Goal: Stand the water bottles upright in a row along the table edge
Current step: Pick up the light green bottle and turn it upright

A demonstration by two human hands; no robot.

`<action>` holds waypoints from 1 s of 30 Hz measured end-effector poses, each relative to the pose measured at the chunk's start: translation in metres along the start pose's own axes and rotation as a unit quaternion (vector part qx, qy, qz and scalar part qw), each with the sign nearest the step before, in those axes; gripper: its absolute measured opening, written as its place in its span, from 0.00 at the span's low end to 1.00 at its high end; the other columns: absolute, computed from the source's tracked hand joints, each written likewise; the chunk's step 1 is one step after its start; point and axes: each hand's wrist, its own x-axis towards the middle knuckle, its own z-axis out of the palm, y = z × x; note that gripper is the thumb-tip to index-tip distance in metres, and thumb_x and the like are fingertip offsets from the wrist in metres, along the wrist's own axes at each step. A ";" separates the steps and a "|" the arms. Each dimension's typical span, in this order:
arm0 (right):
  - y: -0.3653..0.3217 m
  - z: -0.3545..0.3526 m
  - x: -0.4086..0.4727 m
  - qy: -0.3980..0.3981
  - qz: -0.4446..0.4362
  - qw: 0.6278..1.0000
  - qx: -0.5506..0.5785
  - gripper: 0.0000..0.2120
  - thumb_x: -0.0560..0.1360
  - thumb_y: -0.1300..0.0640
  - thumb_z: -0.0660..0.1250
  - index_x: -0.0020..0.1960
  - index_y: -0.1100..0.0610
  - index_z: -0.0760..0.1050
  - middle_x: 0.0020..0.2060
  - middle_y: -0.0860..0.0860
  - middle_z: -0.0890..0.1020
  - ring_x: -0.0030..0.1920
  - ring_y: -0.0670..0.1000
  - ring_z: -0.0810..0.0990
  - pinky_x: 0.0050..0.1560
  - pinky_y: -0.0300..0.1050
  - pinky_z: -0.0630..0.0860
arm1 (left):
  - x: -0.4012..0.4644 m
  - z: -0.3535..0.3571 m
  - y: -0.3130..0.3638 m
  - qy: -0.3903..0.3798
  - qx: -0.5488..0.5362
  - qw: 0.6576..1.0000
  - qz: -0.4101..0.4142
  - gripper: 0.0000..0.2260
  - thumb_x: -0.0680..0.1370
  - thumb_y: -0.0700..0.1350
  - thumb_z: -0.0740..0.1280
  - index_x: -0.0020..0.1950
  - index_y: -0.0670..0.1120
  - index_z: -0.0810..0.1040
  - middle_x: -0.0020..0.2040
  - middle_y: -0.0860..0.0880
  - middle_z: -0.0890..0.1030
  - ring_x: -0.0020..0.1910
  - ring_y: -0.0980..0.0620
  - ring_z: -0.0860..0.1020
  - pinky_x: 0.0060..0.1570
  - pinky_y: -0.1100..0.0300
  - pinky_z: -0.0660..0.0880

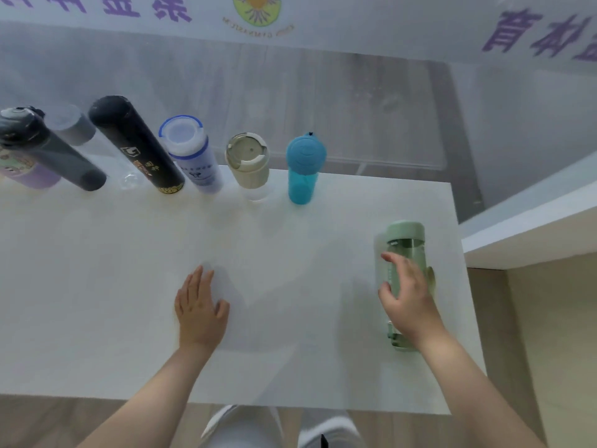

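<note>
A pale green water bottle [403,240] lies on its side near the right end of the white table [113,286], its cap pointing away from me. My right hand [408,299] rests over its middle with fingers spread, not wrapped around it. My left hand [200,305] lies flat and open on the table, holding nothing. Several bottles stand upright in a row along the far edge: a dark grey one [48,150], a clear one with a grey cap [74,127], a tall black one [135,147], a white one with a blue-rimmed lid [190,153], a cream-lidded glass one [248,163] and a blue one [305,166].
The table's right edge runs close to the green bottle, with a lower white shelf [533,221] beyond it. Wooden floor [323,108] shows past the far edge. My legs are at the near edge.
</note>
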 end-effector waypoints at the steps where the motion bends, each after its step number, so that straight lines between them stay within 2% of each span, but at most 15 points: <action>1: 0.009 -0.007 -0.007 0.002 -0.004 1.000 -0.010 0.24 0.75 0.66 0.65 0.69 0.55 0.69 0.65 0.51 0.73 0.69 0.50 0.67 0.69 0.43 0.61 | -0.006 0.006 0.013 -0.011 0.002 1.000 0.029 0.32 0.68 0.52 0.54 0.71 0.45 0.68 0.73 0.43 0.67 0.72 0.43 0.62 0.71 0.47 0.54; 3: 0.027 -0.019 -0.020 -0.008 0.008 1.000 -0.021 0.24 0.75 0.65 0.64 0.70 0.54 0.68 0.69 0.51 0.69 0.71 0.49 0.62 0.72 0.46 0.59 | -0.018 0.022 0.042 -0.035 0.014 0.995 0.090 0.30 0.69 0.51 0.55 0.71 0.45 0.68 0.72 0.44 0.70 0.71 0.44 0.64 0.69 0.48 0.57; 6: 0.052 -0.031 -0.035 -0.032 0.036 0.999 -0.018 0.24 0.77 0.62 0.63 0.72 0.50 0.65 0.74 0.49 0.62 0.74 0.47 0.56 0.70 0.43 0.56 | -0.035 0.045 0.086 -0.070 0.038 0.983 0.163 0.28 0.70 0.50 0.57 0.70 0.46 0.68 0.71 0.44 0.71 0.70 0.46 0.63 0.68 0.50 0.58; 10: 0.079 -0.038 -0.049 -0.080 0.045 0.996 0.004 0.27 0.79 0.60 0.60 0.74 0.43 0.59 0.77 0.45 0.55 0.76 0.46 0.53 0.72 0.45 0.58 | -0.051 0.076 0.137 -0.095 0.058 0.971 0.211 0.28 0.72 0.50 0.58 0.72 0.47 0.66 0.73 0.45 0.69 0.72 0.46 0.62 0.69 0.49 0.56; 14: 0.098 -0.043 -0.046 -0.124 -0.014 0.992 -0.031 0.33 0.77 0.68 0.57 0.76 0.42 0.58 0.78 0.48 0.54 0.77 0.49 0.54 0.70 0.41 0.60 | -0.056 0.097 0.160 -0.085 0.086 0.971 0.206 0.26 0.74 0.50 0.56 0.73 0.48 0.66 0.74 0.46 0.67 0.73 0.46 0.62 0.72 0.45 0.54; 16: 0.107 -0.044 -0.039 -0.140 -0.079 0.984 -0.084 0.38 0.73 0.73 0.57 0.76 0.44 0.59 0.78 0.51 0.55 0.76 0.53 0.56 0.72 0.45 0.60 | -0.057 0.100 0.159 -0.075 0.101 0.970 0.208 0.26 0.75 0.50 0.55 0.74 0.47 0.66 0.75 0.46 0.66 0.73 0.46 0.62 0.72 0.44 0.55; 18: 0.116 -0.046 -0.029 -0.144 -0.159 0.966 -0.140 0.44 0.67 0.76 0.59 0.76 0.44 0.57 0.78 0.53 0.56 0.75 0.57 0.58 0.72 0.53 0.64 | -0.058 0.101 0.158 -0.068 0.111 0.969 0.211 0.26 0.75 0.50 0.55 0.74 0.47 0.66 0.75 0.46 0.66 0.74 0.46 0.62 0.72 0.43 0.55; 21: 0.120 -0.049 -0.009 -0.140 -0.274 0.916 -0.255 0.50 0.60 0.76 0.60 0.77 0.45 0.57 0.78 0.54 0.56 0.74 0.58 0.56 0.70 0.53 0.63 | -0.057 0.102 0.159 -0.065 0.114 0.970 0.206 0.26 0.75 0.50 0.55 0.74 0.47 0.66 0.75 0.46 0.66 0.73 0.45 0.62 0.72 0.43 0.55; 24: 0.121 -0.048 0.009 -0.136 -0.383 0.840 -0.359 0.46 0.60 0.72 0.50 0.76 0.48 0.60 0.76 0.56 0.57 0.74 0.61 0.57 0.72 0.59 0.58 | -0.057 0.101 0.160 -0.069 0.115 0.970 0.202 0.26 0.75 0.50 0.55 0.73 0.48 0.67 0.74 0.46 0.67 0.73 0.45 0.63 0.72 0.44 0.56; 26: 0.124 -0.045 0.016 -0.143 -0.417 0.808 -0.392 0.44 0.61 0.71 0.52 0.75 0.49 0.63 0.76 0.57 0.58 0.74 0.62 0.57 0.71 0.65 0.61 | -0.056 0.101 0.160 -0.072 0.118 0.970 0.201 0.26 0.75 0.50 0.55 0.73 0.48 0.67 0.74 0.46 0.67 0.73 0.45 0.63 0.72 0.44 0.55; 30: 0.127 -0.045 0.022 -0.149 -0.426 0.803 -0.388 0.37 0.64 0.68 0.61 0.72 0.50 0.69 0.74 0.59 0.61 0.72 0.63 0.60 0.66 0.69 0.67 | -0.057 0.101 0.161 -0.071 0.116 0.971 0.198 0.26 0.75 0.50 0.55 0.73 0.48 0.67 0.74 0.46 0.67 0.73 0.46 0.62 0.73 0.45 0.54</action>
